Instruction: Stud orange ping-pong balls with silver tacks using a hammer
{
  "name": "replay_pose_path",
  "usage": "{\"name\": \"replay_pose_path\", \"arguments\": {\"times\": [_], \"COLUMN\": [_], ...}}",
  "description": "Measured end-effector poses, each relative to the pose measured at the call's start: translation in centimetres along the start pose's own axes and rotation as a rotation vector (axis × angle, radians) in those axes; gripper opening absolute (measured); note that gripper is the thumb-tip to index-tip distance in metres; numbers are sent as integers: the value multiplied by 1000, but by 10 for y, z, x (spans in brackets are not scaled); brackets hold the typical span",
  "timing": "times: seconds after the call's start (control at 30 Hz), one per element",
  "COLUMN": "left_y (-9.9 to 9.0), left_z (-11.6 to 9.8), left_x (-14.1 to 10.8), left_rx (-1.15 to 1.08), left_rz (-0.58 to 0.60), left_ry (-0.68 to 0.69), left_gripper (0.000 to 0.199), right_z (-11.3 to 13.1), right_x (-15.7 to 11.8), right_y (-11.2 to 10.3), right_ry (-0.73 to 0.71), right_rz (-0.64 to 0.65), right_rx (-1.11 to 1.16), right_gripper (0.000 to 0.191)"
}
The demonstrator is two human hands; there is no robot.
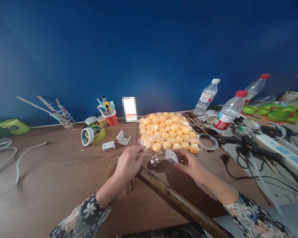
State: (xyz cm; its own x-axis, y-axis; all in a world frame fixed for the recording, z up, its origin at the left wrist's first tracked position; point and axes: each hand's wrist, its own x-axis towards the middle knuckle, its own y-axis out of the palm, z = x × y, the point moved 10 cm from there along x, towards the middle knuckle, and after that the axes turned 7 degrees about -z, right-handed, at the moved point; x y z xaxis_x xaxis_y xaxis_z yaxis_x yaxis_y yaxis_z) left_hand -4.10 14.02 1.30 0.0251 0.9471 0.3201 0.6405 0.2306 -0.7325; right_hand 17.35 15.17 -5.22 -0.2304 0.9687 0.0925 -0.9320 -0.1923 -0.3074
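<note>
Right hand (194, 166), fingers and thumb clamped on small white cardboard box (171, 156); left hand (129, 160), grip indeterminable, near long brown wooden rod (178, 199).

- Wall (149, 53): deep blue.
- Tabletop (64, 185): brown.
- Bagged balls (169, 130): yellow-orange.
- Sleeves (89, 211): black with pale flowers.
- Pen cup (111, 119): orange, its rim white.
- Power strip (283, 152): was white and blue.
</note>
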Motion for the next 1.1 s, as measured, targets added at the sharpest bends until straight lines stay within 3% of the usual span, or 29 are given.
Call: {"name": "replay_pose_path", "arguments": {"times": [0.1,0.23,0.37,0.5,0.67,0.83,0.97,1.1], "left_y": [-18,-22,-12,2,18,34,39,47], "left_z": [13,9,-15,-47,-44,-28,-17,-7], "left_x": [-4,-15,-26,-32,-37,-38,-35,-38], "left_rx": [-63,-100,-195,-393,-630,-897,-941,-985], "left_rz": [-62,-72,-7,66,68,130,141,169], "left_ry": [-60,-72,-50,23,-120,-336,-438,-511], "left_gripper": [26,21,23,52,46,45,36,39], "right_z": [-2,-4,9,35,60,67,80,82], "right_x": [-2,-3,-7,-14,-22,-20,-21,-22], "right_y": [-1,2,12,30,50,33,25,25], "right_ry": [27,55,63,32,-19,-147,-324,-403], "right_rz": [2,23,62,125,231,80,-8,-32], "right_rx": [61,95,152,251,357,50,-213,-310], "right_gripper": [38,39,39,41,36,34,38,44]}}
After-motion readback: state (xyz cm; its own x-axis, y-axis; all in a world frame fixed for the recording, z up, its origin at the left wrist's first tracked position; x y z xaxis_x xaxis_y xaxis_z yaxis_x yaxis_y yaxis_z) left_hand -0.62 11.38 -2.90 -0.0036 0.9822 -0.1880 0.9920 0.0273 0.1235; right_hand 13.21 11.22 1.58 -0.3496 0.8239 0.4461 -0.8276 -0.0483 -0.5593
